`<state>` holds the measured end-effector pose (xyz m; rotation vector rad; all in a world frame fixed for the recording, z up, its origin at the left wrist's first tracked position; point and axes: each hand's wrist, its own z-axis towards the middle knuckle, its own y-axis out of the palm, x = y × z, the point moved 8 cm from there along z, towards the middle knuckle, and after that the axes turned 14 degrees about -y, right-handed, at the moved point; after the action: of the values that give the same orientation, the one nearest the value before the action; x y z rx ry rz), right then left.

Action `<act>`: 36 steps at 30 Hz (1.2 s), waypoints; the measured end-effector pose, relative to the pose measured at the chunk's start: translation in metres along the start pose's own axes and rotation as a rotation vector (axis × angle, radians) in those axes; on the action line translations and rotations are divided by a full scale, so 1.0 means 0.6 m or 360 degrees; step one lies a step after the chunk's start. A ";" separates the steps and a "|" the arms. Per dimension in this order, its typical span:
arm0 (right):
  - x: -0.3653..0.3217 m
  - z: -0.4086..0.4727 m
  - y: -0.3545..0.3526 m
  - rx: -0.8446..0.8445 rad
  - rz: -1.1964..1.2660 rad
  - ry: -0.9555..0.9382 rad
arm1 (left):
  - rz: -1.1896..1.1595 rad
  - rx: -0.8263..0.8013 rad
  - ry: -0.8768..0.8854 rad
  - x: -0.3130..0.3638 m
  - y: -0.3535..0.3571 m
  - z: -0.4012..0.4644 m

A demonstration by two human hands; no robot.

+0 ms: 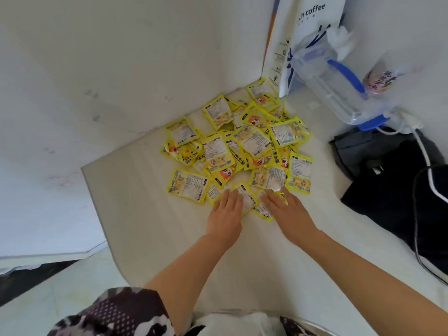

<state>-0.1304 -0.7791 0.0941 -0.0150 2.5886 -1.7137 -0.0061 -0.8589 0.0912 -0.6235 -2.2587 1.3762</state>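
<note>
- Yellow foil snack sachets (242, 146) lie in a loose heap on the white desk (150, 214), close to the wall corner (some face up, others showing their printed backs).
- The left hand (226, 210) rests flat on the nearest sachet (247, 198) at the heap's near edge, fingers straight, grip released.
- The right hand (289, 209) lies just beside it, fingers spread over another sachet (265, 209), its grip likewise released, grasping nothing.
- Behind the heap stands a white paper bag (312, 25) printed "coffee", with a clear plastic jug (339, 93) with a blue handle beside it.
- A black fabric bag (392, 190) lies at the right, well apart from the hands.
</note>
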 end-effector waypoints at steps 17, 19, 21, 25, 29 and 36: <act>-0.014 0.000 -0.027 0.0151 -0.0069 -0.0201 | -0.0061 0.0282 0.0104 -0.064 -0.043 -0.030; -0.005 0.009 -0.038 0.0114 0.0080 -0.0163 | -0.0237 0.0187 -0.0055 -0.096 -0.063 -0.027; 0.011 0.014 -0.056 0.0106 0.0260 -0.0118 | -0.0405 -0.0027 -0.0228 -0.138 -0.071 -0.015; 0.066 0.033 -0.072 0.0032 0.0801 0.0156 | -0.0408 -0.0261 -0.0243 -0.206 -0.093 0.026; 0.117 0.058 -0.067 0.0033 0.0804 0.0280 | -0.0298 -0.0250 -0.0224 -0.237 -0.126 0.080; 0.136 0.087 -0.073 0.0058 0.0778 0.0417 | -0.0138 -0.0149 -0.0143 -0.238 -0.129 0.148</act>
<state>-0.2104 -0.8463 0.1119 0.8199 2.4321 -1.6566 0.0474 -1.0352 0.1065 -0.4960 -2.4031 1.2868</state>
